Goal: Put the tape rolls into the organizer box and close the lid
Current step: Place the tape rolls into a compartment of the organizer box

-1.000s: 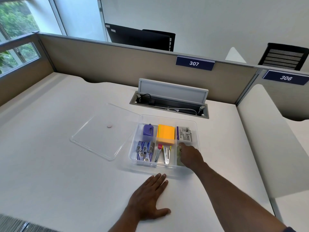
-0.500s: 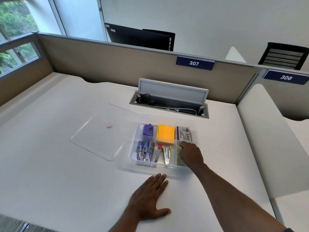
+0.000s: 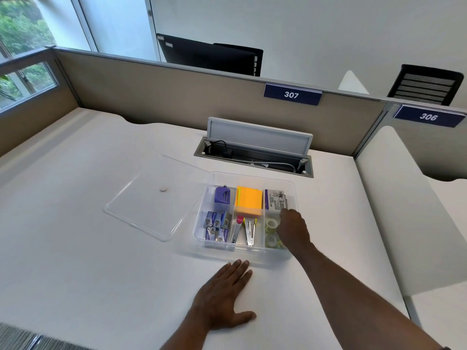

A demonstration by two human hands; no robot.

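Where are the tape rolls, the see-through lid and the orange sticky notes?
tape rolls (image 3: 272,223): head view, top face of the far roll.
lid (image 3: 151,198): head view, middle of the flat panel.
orange sticky notes (image 3: 249,200): head view, top sheet.

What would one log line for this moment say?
tape rolls: in organizer box | right hand: over them | left hand: flat on desk | lid: open

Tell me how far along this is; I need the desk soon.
Done: two tape rolls lie in the organizer box's near-right compartment. In hand: the right hand is over that compartment; whether it holds anything is hidden. The left hand lies flat on the desk. Left: the lid is open beside the box.
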